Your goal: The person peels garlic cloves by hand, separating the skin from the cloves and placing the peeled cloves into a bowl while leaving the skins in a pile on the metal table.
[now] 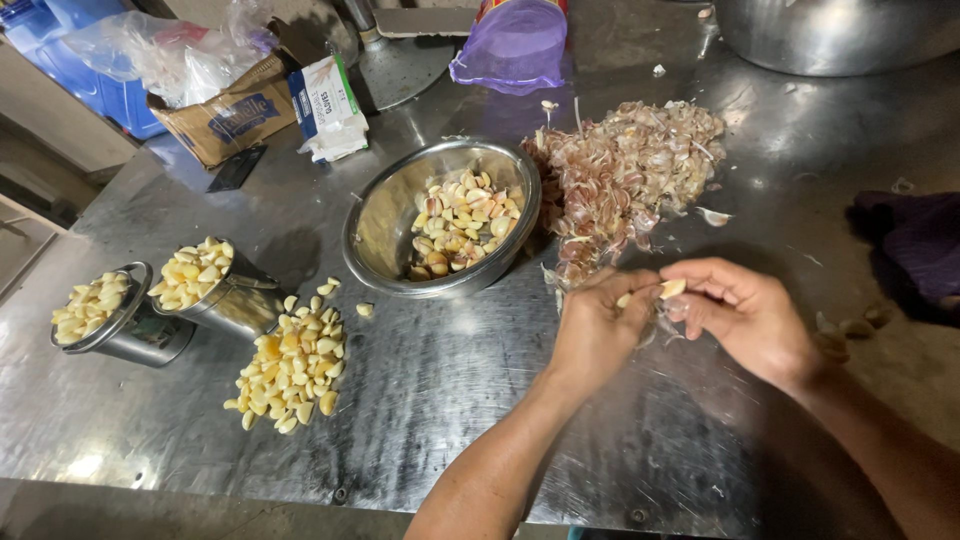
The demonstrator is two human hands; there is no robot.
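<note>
Both hands meet over the steel tabletop, just in front of the skin pile. Left hand has its fingers curled shut around a garlic clove; right hand pinches the same clove from the other side, fingertips closed on its pale end. The clove looks part-peeled, but that is hard to confirm at this size.

Done so far, judging by what lies around:
- Heap of peeled yellow cloves loose on the tabletop, left of centre.
- Two small steel cups, far cup and near cup, both filled to the rim with peeled cloves. The near cup is tilted towards the heap and touches it.
- Large pile of papery garlic skins behind the hands, right of the bowl.

Left to do:
- Steel bowl holds a layer of unpeeled cloves, pinkish skins on, covering roughly the right half of the bottom. The bowl is tipped, with its rim against the skin pile.

Estimate: well past halfway. Peeled volume clearly exceeds what remains in the bowl.

Background, not in play: a cardboard box with plastic bags, a small white and green carton, a purple plastic bag, a big steel pot at top right, and a dark cloth at the right edge.
</note>
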